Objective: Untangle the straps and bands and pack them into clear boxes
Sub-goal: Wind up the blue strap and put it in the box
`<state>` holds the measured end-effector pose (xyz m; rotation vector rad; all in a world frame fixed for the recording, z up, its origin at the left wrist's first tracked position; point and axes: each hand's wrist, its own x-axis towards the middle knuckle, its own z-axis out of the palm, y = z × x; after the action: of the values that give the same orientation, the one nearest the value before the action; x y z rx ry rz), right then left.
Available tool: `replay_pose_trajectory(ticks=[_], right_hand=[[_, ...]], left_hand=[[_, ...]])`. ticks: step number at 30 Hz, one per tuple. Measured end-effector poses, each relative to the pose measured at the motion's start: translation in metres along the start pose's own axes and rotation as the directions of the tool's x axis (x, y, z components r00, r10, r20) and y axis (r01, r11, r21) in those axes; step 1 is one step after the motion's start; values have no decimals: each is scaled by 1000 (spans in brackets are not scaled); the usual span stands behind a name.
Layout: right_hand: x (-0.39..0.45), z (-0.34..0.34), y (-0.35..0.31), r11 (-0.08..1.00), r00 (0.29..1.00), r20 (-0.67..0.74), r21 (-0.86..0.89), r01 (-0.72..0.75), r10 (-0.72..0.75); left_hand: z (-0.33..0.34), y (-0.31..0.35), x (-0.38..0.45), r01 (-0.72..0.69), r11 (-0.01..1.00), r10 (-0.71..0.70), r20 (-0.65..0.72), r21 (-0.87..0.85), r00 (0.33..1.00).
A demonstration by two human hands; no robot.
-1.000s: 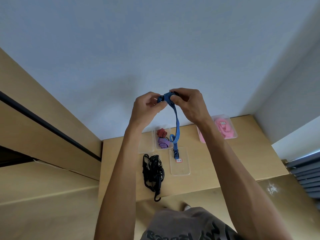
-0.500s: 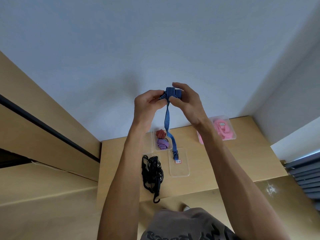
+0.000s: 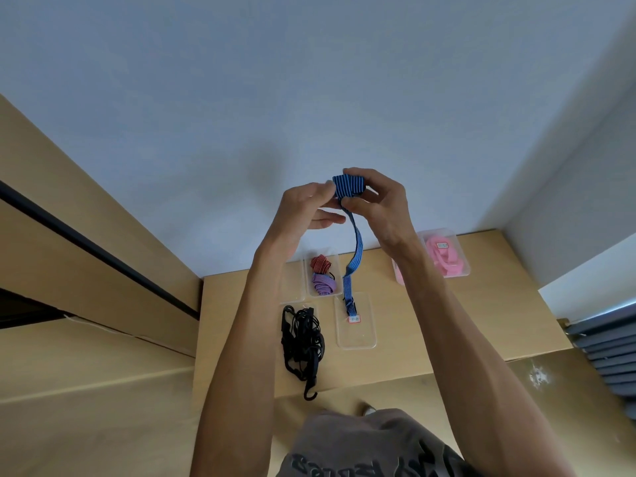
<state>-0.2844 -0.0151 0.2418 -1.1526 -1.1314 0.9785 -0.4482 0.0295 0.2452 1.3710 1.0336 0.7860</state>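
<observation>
Both hands were raised above the wooden table [image 3: 447,321], held close together at the centre of the view. The right hand [image 3: 382,204] clamped a small wound coil of the blue striped strap [image 3: 349,186] between thumb and curled fingers. The left hand [image 3: 303,210], at 9 o'clock of the coil, pinched the coil's near edge with its thumb and upper fingers; one lower finger stuck out straight toward 3 o'clock beneath it.

From the coil the strap's loose tail hung with its long axis running roughly 12 to 6 o'clock, leaning slightly toward 5 and then kinking back. Its free end pointed down at 6 o'clock and carried a small tag [image 3: 354,318], which sat over an open clear box [image 3: 356,339] on the table.

At 10 o'clock of that box stood another clear box [image 3: 335,292] holding a red striped roll [image 3: 320,263] and a purple roll [image 3: 323,284]. A tangled black cord bundle [image 3: 302,342] with a hook at its lower end lay at 9 o'clock of the open box. Far toward 2 o'clock, a clear box held a pink band [image 3: 442,258].
</observation>
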Motion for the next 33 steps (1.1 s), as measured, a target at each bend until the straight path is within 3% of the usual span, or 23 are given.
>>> replay_pose_trajectory(ticks=[6,12,17,19,25,31,33], right_hand=[[-4,2,5,999,1000,-8,-27,-27,27],[-4,-2,-3,992,990,61,-9,-129,129],[-1,-2,-11,999,998,-33,19,-48,49],[-1,-3,-13,999,998,-60,28,-23,25],[-6,-5,-11,1000,997,-79,29,12,-10],[-6,-7,-15,1000,998,-66,-14,6,-7],[-3,-7,-17,995,997,-74,-103,-12,4]], left_hand=[[9,1,1,-52,998,48,-153,-19,987],[9,4,-3,-73,995,61,-164,-66,985],[14,8,-6,-121,990,112,-125,-71,986],[14,14,-5,-99,990,87,-128,-96,988],[12,18,2,47,998,-41,-117,46,992],[19,19,-3,-113,994,111,-152,-3,982],[22,17,-4,-168,986,169,-153,15,974]])
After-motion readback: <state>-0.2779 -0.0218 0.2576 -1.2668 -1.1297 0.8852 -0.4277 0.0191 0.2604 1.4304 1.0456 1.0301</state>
